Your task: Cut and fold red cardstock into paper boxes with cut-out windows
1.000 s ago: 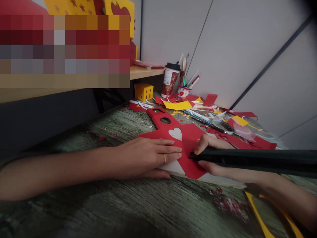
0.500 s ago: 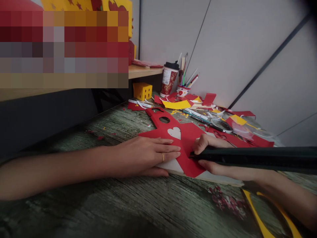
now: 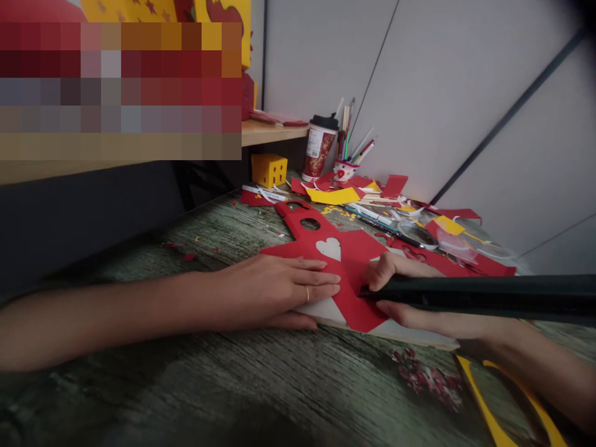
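Observation:
My left hand (image 3: 274,292), a gold ring on one finger, lies flat with fingers stretched across a sheet of red paper (image 3: 352,273). This paper has a heart-shaped cut-out and round openings further back, and it rests on a white board (image 3: 419,335). My right hand (image 3: 395,288) pinches a long black knife-like tool (image 3: 484,297) close to its narrow tip. That tip touches the red paper just right of my left fingertips; its blade is too small to make out. The tool's far end runs out of view at the right.
Behind lie red and yellow paper scraps (image 3: 333,196), pens and a clear tape roll (image 3: 416,234). A lidded paper cup (image 3: 320,149), a pen pot (image 3: 345,170) and a yellow paper box (image 3: 269,171) stand at the back. A yellow cut-out frame (image 3: 484,397) lies front right.
The view has shifted very slightly. Both hands, the red paper and the black tool keep practically the same places.

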The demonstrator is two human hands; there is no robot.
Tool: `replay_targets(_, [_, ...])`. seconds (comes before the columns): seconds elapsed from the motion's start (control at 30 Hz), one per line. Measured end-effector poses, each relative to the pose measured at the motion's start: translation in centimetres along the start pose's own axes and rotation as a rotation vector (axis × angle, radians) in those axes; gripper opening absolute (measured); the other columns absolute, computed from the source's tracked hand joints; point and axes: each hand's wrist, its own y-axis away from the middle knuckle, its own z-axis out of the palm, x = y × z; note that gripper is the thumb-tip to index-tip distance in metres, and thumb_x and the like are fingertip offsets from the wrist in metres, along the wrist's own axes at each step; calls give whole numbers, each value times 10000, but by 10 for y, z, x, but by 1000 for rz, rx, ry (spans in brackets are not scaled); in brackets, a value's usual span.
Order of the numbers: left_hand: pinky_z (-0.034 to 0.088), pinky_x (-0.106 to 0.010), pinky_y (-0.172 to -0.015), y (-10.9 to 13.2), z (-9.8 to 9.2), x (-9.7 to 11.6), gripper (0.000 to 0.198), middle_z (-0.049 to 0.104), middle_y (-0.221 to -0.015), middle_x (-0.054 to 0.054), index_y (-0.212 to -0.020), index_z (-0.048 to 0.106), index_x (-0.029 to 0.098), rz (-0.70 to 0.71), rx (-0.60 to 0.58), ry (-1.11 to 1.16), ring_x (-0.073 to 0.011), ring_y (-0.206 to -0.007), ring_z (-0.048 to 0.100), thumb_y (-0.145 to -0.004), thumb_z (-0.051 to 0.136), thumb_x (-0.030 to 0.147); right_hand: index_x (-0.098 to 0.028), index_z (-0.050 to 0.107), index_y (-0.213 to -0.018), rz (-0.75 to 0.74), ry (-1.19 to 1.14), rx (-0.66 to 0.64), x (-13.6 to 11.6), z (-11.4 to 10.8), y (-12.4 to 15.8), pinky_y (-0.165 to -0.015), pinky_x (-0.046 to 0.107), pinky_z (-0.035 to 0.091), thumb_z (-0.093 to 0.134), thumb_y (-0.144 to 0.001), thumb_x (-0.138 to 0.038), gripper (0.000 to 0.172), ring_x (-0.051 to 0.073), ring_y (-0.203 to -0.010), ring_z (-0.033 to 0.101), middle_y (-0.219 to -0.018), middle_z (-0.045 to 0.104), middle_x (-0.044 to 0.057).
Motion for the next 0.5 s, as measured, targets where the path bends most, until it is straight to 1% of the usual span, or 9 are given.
replay_targets(0.17, [280, -298, -1014, -1, -1, 1, 499, 372, -1341, -47, -1303, 328, 153, -11, -32, -10, -184, -1255, 289, -868, 380, 392, -203, 492, -795, 44, -77, -5, 0, -3, 0, -723, 300, 420, 559, -729, -126, 122, 163, -797, 520, -831, 558, 19])
replay_targets(0.3, [258, -280, -1024, -1, -9, -4, 483, 364, -1348, -25, -1305, 322, 172, -18, -64, 13, -148, -1252, 293, -874, 363, 387, -207, 489, -805, 117, -236, 88, -2, -7, 0, -622, 245, 405, 571, -738, -175, 111, 137, -724, 511, -805, 560, 2])
replay_targets(0.37, [224, -323, -1040, 0, -13, -7, 474, 382, -1337, -24, -1288, 346, 189, -7, -64, -10, -155, -1250, 300, -865, 378, 400, -211, 489, -805, 133, -286, 108, -6, -6, 0, -554, 223, 383, 567, -735, -167, 114, 111, -624, 488, -755, 552, -16])
replay_targets(0.43, [205, -402, -1038, 1, -13, -6, 507, 418, -1308, -64, -1259, 390, 163, -1, -7, -99, -210, -1242, 313, -841, 400, 450, -212, 500, -797, 149, -311, 90, -14, -1, 0, -484, 201, 343, 567, -727, -138, 123, 77, -511, 426, -682, 521, -42])
replay_targets(0.5, [253, -451, -1002, 1, -9, 0, 529, 488, -1238, -123, -1207, 450, 108, 5, 112, -213, -263, -1193, 381, -829, 405, 475, -212, 505, -785, 184, -399, 89, -21, 7, 1, -431, 186, 294, 563, -726, -126, 119, 60, -458, 365, -619, 479, -58])
